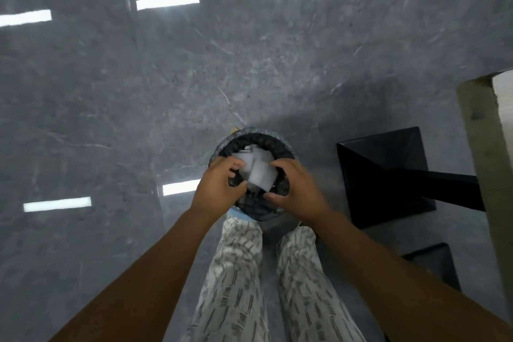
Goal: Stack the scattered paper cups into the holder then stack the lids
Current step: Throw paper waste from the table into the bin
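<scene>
White paper cups [259, 172], blurred, lie bunched inside a round bin [261, 137] with a black liner that stands on the floor just ahead of my feet. My right hand [295, 191] reaches over the bin's right rim, with its index finger and thumb closed around the nearest white cup. My left hand [219, 189] hovers over the left rim with its fingers curled and apart, their tips close to the cups and a dark gap between thumb and fingers. No holder and no lids are in view.
Glossy grey stone floor [166, 91] with light reflections spreads all around. A black pyramid-shaped furniture base [388, 175] sits right of the bin, and a pale wooden post [480, 147] stands at the far right. My patterned trouser legs [236, 272] fill the bottom centre.
</scene>
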A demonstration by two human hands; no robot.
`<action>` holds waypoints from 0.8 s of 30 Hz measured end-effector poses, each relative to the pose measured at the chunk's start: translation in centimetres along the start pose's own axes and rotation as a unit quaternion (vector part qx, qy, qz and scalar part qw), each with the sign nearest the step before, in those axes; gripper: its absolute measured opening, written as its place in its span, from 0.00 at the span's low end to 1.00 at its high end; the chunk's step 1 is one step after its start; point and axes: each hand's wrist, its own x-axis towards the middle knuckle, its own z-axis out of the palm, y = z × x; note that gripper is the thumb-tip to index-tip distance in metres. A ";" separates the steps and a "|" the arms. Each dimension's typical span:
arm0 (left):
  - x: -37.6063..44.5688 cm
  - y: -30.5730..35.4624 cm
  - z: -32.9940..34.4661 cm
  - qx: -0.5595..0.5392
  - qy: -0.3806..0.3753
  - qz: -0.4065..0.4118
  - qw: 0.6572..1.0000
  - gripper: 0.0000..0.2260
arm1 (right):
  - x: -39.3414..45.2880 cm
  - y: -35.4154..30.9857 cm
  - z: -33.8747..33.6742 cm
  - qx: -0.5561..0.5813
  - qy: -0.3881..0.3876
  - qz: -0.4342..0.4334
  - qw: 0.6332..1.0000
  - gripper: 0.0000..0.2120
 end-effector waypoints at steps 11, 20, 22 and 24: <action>-4.1 16.4 -3.0 0.002 -0.068 0.177 0.982 0.16 | -11.0 -7.5 -12.7 0.052 0.191 0.002 0.980 0.31; -10.9 33.4 1.8 0.045 -0.209 0.345 0.914 0.19 | -27.8 -9.1 -19.9 0.103 0.420 0.069 0.899 0.32; -13.2 36.0 3.9 0.051 -0.219 0.385 0.895 0.20 | -31.9 -8.8 -20.7 0.118 0.462 0.072 0.876 0.31; -15.8 37.8 6.2 0.059 -0.226 0.422 0.876 0.21 | -36.0 -8.2 -21.1 0.133 0.494 0.081 0.855 0.30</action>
